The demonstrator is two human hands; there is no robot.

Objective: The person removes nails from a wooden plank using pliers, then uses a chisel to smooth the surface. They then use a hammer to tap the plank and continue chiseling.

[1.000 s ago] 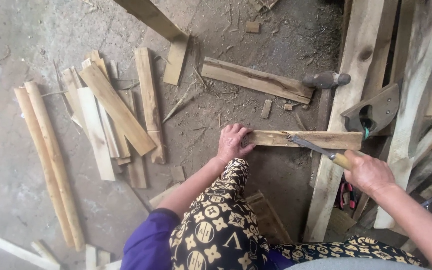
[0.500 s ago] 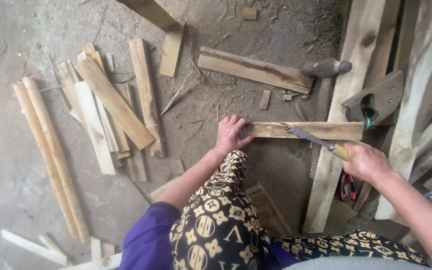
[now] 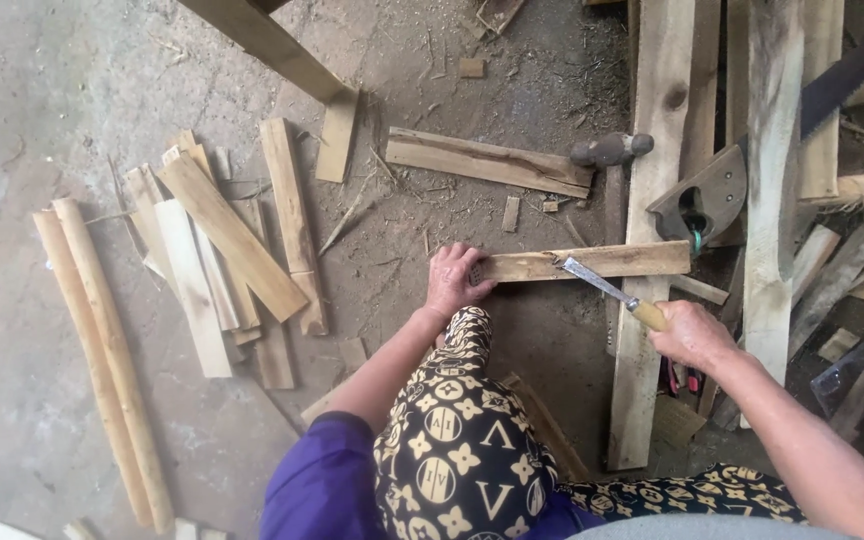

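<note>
I am working a short wooden slat with a chisel, and by the look of things the job is early or midway: the slat is whole and uncut, and I can make out no finished notch or split where the blade meets it (the contact spot is too small to judge closely).

My left hand presses down on the slat's end at nine o'clock, fingers curled over it, pinning it to the dirt floor. My right hand is wrapped tight around the chisel's yellow handle, down at about four o'clock from the slat's middle, with the steel blade slanting up toward ten o'clock until its tip touches the slat's near edge.

The slat lies flat and level across the middle of my view, pale, rough-sawn, with a darker streak along its grain. Its three o'clock end rests on a long upright plank.

Off at nine o'clock a heap of similar cut slats lies beside two round poles. At twelve o'clock sits another board, and just beside its end a hammer. A hand saw lies at two o'clock, its handle near the slat's far end.
</note>
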